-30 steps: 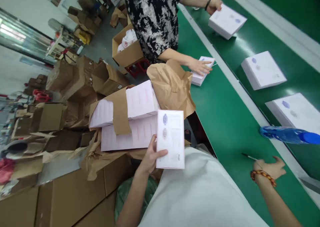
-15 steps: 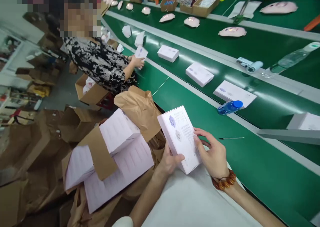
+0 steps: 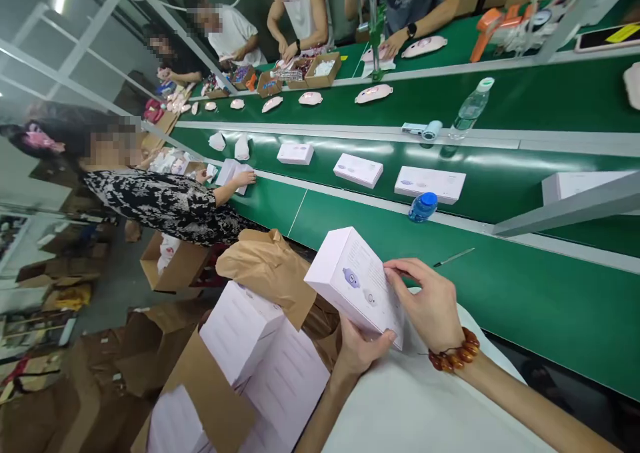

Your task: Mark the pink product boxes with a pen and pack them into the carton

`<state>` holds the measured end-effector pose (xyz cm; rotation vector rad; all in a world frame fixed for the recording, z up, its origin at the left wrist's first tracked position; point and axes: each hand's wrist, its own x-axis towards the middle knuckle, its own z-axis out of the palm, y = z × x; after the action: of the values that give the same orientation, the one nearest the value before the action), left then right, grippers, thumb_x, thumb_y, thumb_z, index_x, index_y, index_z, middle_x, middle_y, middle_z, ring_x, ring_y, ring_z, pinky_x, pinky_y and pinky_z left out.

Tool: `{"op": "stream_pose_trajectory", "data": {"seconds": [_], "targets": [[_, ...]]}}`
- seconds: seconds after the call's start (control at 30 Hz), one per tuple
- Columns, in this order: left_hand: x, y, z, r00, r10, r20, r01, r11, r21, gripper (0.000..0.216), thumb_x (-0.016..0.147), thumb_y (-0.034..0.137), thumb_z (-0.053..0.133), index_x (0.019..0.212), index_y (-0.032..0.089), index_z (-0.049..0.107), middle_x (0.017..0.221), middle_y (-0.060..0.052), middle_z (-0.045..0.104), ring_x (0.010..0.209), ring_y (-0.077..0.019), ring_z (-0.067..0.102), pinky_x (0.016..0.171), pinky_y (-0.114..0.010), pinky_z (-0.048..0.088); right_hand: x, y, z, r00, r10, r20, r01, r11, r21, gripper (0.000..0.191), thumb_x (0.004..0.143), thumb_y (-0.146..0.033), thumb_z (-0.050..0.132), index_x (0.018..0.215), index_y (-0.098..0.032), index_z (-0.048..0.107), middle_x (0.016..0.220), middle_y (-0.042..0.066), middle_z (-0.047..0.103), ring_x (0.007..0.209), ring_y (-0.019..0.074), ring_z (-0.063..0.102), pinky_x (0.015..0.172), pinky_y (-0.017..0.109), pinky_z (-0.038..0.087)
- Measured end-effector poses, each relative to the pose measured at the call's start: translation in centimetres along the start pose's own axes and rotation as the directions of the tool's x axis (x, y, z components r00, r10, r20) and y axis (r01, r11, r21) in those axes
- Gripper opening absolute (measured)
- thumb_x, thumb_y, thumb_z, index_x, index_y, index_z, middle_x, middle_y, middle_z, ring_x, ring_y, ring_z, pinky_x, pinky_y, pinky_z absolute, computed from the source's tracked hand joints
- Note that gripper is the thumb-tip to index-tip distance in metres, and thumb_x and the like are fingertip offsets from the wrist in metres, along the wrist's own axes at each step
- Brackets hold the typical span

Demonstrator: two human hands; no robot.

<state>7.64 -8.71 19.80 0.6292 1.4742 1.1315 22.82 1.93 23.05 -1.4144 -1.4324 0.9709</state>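
Observation:
Between my two hands is a white product box (image 3: 367, 290) with small pictures of eye-mask-like devices and fine print on its face. It is tilted, one end facing up and left. My left hand (image 3: 363, 346) grips its lower edge, thumb on the printed face. My right hand (image 3: 427, 300), with an amber bead bracelet at the wrist, pinches the box's right edge with thumb and fingertips. To the left below, an open carton (image 3: 200, 380) holds stacked white boxes (image 3: 245, 330) and has crumpled brown paper (image 3: 273, 266) beside it.
The green worktable (image 3: 530, 293) carries a pen (image 3: 454, 257) and a blue-capped bottle (image 3: 423, 207). Beyond, a conveyor (image 3: 315, 190) bears several white boxes (image 3: 358, 170). A grey metal bar (image 3: 570, 206) crosses at right. A co-worker in a patterned shirt (image 3: 160, 203) handles a box at left.
My view has swung upward, bringing more co-workers across the line into sight. The held box has tipped so its end face shows more; both hands keep hold of it.

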Motion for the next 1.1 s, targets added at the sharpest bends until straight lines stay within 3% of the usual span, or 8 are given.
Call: {"op": "stream_pose_trajectory", "data": {"seconds": [0.23,0.4,0.6,0.73,0.83,0.97,1.1], "targets": [[0.5,0.2,0.4,0.996,-0.001,0.09,0.002,1.0,-0.004,0.121,0.06,0.06,0.104,0.156,0.026,0.04,0.147,-0.018,0.068,0.153,-0.0374,0.056,0.134,-0.055,0.039,-0.5,-0.7,-0.7,0.993,0.059,0.106,-0.06,0.998,0.007,0.027,0.103,-0.048,0.062,0.106,-0.026,0.077,0.108,0.007,0.081,0.093,0.025,0.078,0.086,0.04,0.066],[1.1,-0.2,0.2,0.991,0.01,0.135,-0.001,0.998,-0.069,0.125,0.057,0.058,0.105,0.158,0.027,0.038,0.149,-0.018,0.068,0.154,-0.037,0.055,0.135,-0.053,0.038,-1.1,-2.1,-1.8,0.968,0.111,0.223,-0.11,0.994,-0.019,0.057,0.084,-0.057,0.081,0.13,-0.024,0.072,0.134,0.011,0.074,0.116,0.0305,0.075,0.095,0.042,0.067],[1.1,-1.6,-0.2,0.994,0.026,0.11,-0.011,0.991,-0.133,0.147,0.04,0.057,0.11,0.163,0.028,0.035,0.147,-0.017,0.069,0.147,-0.0399,0.06,0.127,-0.054,0.047,-1.1,-2.3,-2.8,0.865,0.241,0.439,-0.209,0.97,-0.122,0.078,0.071,-0.05,0.084,0.14,-0.024,0.061,0.147,0.014,0.062,0.13,0.034,0.069,0.106,0.048,0.064],[0.1,-1.8,-0.7,0.987,-0.03,0.156,0.046,0.993,-0.104,0.138,0.054,0.049,0.109,0.166,0.025,0.034,0.15,-0.018,0.067,0.149,-0.0376,0.059,0.127,-0.053,0.048,-0.9,-1.9,-3.1,0.805,0.302,0.51,-0.24,0.953,-0.185,0.082,0.068,-0.046,0.082,0.142,-0.024,0.055,0.146,0.015,0.058,0.129,0.0351,0.068,0.103,0.049,0.065],[1.0,-1.8,-1.6,0.98,-0.03,0.196,0.055,0.991,-0.122,0.134,0.043,0.053,0.112,0.158,0.024,0.049,0.143,-0.017,0.072,0.147,-0.0398,0.06,0.127,-0.054,0.048,-1.0,-1.4,-2.9,0.835,0.243,0.493,-0.189,0.969,-0.158,0.081,0.068,-0.047,0.082,0.139,-0.024,0.054,0.141,0.015,0.06,0.129,0.037,0.068,0.107,0.053,0.063],[4.1,-1.0,-3.0,0.968,-0.053,0.247,0.104,0.975,-0.198,0.125,0.033,0.082,0.103,0.138,0.022,0.069,0.116,-0.014,0.083,0.126,-0.0435,0.073,0.113,-0.058,0.057,-1.9,-0.9,-2.4,0.896,0.087,0.435,-0.062,0.995,-0.073,0.081,0.067,-0.045,0.084,0.137,-0.024,0.05,0.135,0.015,0.06,0.125,0.0379,0.068,0.108,0.057,0.062],[6.0,0.6,-3.3,0.967,-0.036,0.254,0.09,0.974,-0.207,0.121,0.032,0.081,0.103,0.135,0.022,0.073,0.106,-0.012,0.086,0.109,-0.041,0.08,0.101,-0.055,0.064,-2.1,-1.1,-3.4,0.919,-0.049,0.391,0.071,0.997,-0.042,0.084,0.068,-0.041,0.085,0.14,-0.025,0.045,0.137,0.015,0.059,0.126,0.037,0.066,0.101,0.054,0.064]]}}
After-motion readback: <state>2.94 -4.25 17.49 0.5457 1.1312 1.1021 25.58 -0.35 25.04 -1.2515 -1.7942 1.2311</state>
